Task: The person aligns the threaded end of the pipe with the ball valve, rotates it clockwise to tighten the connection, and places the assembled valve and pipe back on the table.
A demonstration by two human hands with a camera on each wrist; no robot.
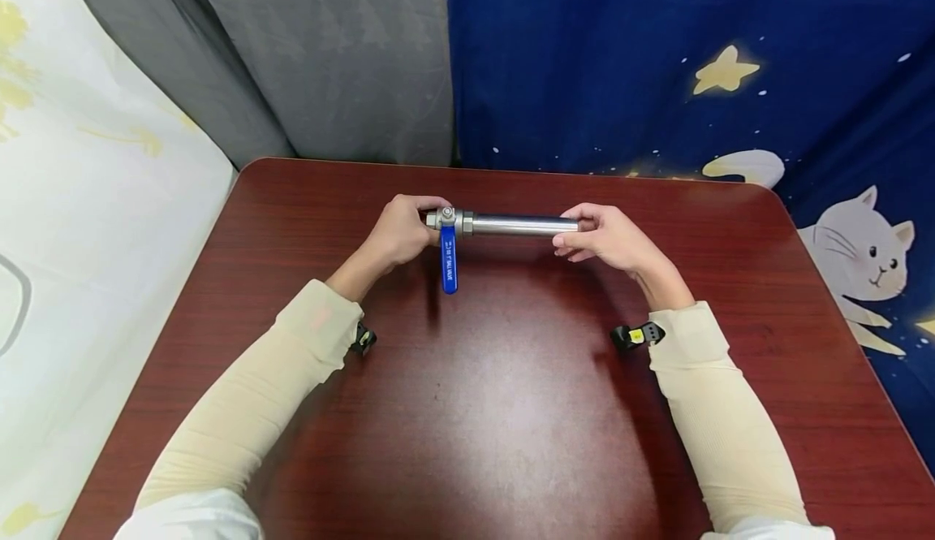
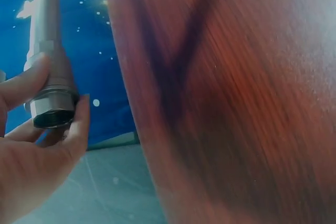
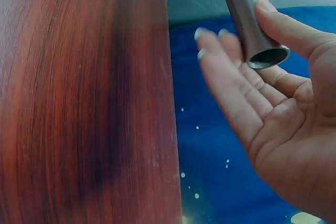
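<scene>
A steel ball valve (image 1: 464, 223) with a straight steel pipe (image 1: 520, 225) joined to its right side is held level above the table. Its blue lever handle (image 1: 449, 264) points toward the person. My left hand (image 1: 398, 233) grips the valve's left end between thumb and fingers; in the left wrist view the open hexagonal end (image 2: 51, 109) faces the camera. At the pipe's free end, my right hand (image 1: 615, 239) pinches the tube. From the right wrist, the thumb lies along the hollow pipe (image 3: 247, 14), and several fingers extend beyond it.
The dark red wooden table (image 1: 467, 410) lies below both forearms. Behind its far edge hang a grey curtain (image 1: 336, 61) and a blue curtain (image 1: 584, 61) with stars and a cat. White patterned cloth (image 1: 95, 223) borders the left side.
</scene>
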